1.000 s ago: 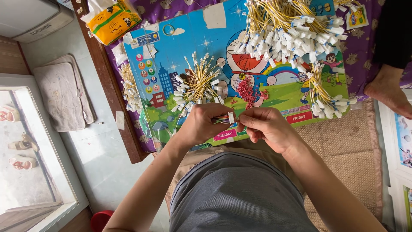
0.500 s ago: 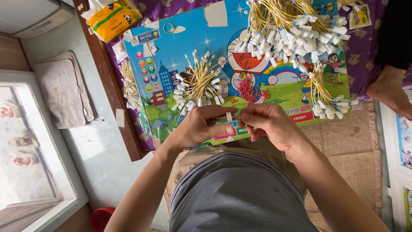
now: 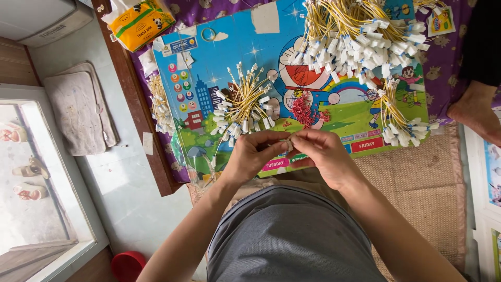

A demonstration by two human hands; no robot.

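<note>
A grey folded cloth is lying on the pale floor at far left. A yellow tissue pack is sitting at the top edge. A bright blue cartoon-printed board is serving as the worktop. A fanned bundle of yellow wires with white plastic end caps is resting on it. Just below, the left hand and right hand are meeting fingertip to fingertip, both pinching a small white connector piece over the board's near edge. A small pile of red bits is lying above. A larger heap of capped yellow wires is filling the upper right.
</note>
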